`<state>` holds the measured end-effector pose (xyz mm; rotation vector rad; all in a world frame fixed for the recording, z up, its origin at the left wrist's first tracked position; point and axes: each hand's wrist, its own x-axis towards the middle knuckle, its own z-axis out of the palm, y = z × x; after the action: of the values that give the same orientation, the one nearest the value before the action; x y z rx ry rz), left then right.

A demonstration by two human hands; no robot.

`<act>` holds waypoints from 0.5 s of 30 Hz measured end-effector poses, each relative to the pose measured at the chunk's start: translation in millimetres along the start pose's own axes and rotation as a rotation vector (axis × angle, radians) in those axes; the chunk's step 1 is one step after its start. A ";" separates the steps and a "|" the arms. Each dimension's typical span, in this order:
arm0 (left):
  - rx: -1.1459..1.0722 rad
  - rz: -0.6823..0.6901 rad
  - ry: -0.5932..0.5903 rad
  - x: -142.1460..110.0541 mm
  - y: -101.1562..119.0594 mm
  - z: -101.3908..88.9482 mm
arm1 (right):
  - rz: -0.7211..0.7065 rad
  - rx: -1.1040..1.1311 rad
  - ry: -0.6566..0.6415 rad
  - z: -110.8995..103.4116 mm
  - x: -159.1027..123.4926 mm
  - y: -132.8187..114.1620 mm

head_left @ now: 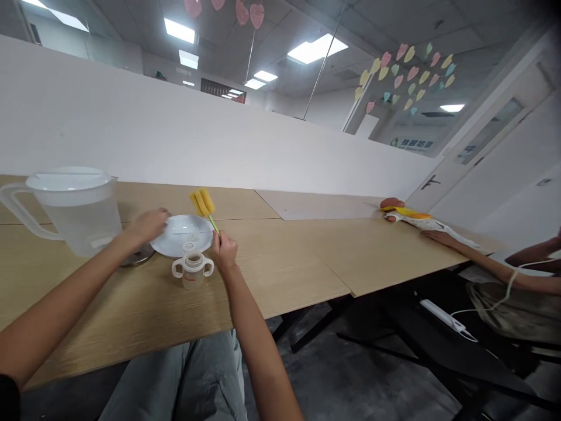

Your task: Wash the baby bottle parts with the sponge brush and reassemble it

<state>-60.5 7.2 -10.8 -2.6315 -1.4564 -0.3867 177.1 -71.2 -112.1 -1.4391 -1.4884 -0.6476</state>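
Note:
My right hand grips the green handle of a bottle brush, its yellow sponge head pointing up over the white bowl. At the bowl's left rim is my left hand, fingers curled together; whether anything is in them I cannot make out. Small pale parts, hard to tell apart, show at the bowl's near side. In front stands a clear baby bottle with two white side handles, its top uncapped. Left of the bowl is a clear plastic pitcher holding water. A dark round dish is partly hidden under my left forearm.
The wooden table runs along a white partition. Far right, another person's hand rests beside a doll-like item with yellow and white cloth. A white power strip lies on a black seat below.

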 end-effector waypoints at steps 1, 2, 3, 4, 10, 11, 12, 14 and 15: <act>-0.004 0.090 -0.042 1.6 16.2 1.5 | 0.000 0.005 -0.006 -0.6 -0.2 -0.5; -0.020 0.170 -0.085 3.0 32.6 3.7 | 0.001 0.008 -0.009 -1.4 -0.4 -0.8; -0.019 0.229 -0.119 4.1 48.0 6.4 | 0.004 0.009 -0.013 -2.1 -0.5 -1.1; 0.009 0.259 -0.142 4.9 61.6 9.4 | 0.010 0.008 -0.014 -2.8 -0.5 -1.3; 0.098 0.294 -0.159 8.8 88.0 24.4 | 0.035 0.005 0.009 -3.4 0.2 -1.2; 0.100 0.289 -0.155 9.7 86.3 25.8 | 0.028 0.006 0.015 -3.0 0.3 -1.3; 0.100 0.280 -0.153 10.8 84.1 27.1 | 0.021 0.006 0.021 -2.6 0.3 -1.5; 0.095 0.257 -0.159 12.9 79.1 29.5 | 0.011 0.002 0.036 -2.0 0.3 -1.9; 0.081 0.248 -0.164 14.0 76.5 30.6 | 0.008 -0.001 0.042 -1.9 0.3 -2.0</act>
<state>16.4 -15.7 -34.3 -2.7864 -1.1360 -0.0877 175.7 -73.1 -110.5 -1.4230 -1.4490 -0.6695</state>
